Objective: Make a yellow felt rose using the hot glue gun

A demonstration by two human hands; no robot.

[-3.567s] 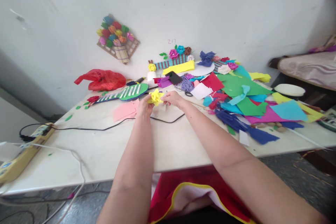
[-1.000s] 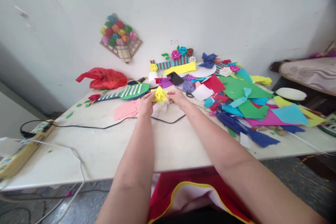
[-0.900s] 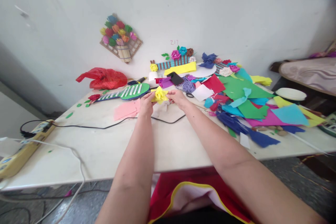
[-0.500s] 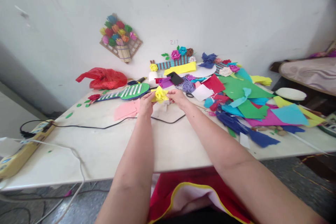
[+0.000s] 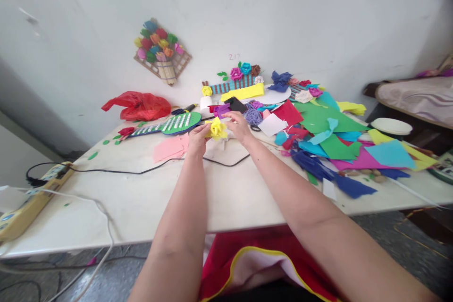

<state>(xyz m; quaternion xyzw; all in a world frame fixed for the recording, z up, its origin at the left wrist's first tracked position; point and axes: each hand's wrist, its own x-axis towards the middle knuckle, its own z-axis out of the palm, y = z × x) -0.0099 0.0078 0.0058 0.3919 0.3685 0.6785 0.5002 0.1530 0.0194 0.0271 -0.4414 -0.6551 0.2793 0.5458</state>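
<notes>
My left hand [image 5: 197,140] is closed on the left side of a yellow paper flower [image 5: 216,128], holding it above the table. The flower has ruffled, folded petals. Just beyond its right edge is my right hand [image 5: 239,128], its thumb and index finger parted; whether a fingertip still touches a petal is hard to see. Beneath the hands lies a whitish crumpled scrap [image 5: 220,144]. Pink paper sheets [image 5: 170,148] rest left of my left hand, and a black phone [image 5: 236,104] lies behind the flower.
A green guitar-shaped craft [image 5: 180,123] and a red plastic bag [image 5: 145,106] lie to the left. Heaped coloured paper [image 5: 329,120] covers the right side. A black cable [image 5: 138,171] crosses the table [image 5: 148,217] to a power strip [image 5: 53,181]. Scissors [image 5: 255,128] lie near my right hand.
My right hand has loosened from the flower's right edge, its fingers rising and parting. My left hand keeps its hold, with the flower turned slightly.
</notes>
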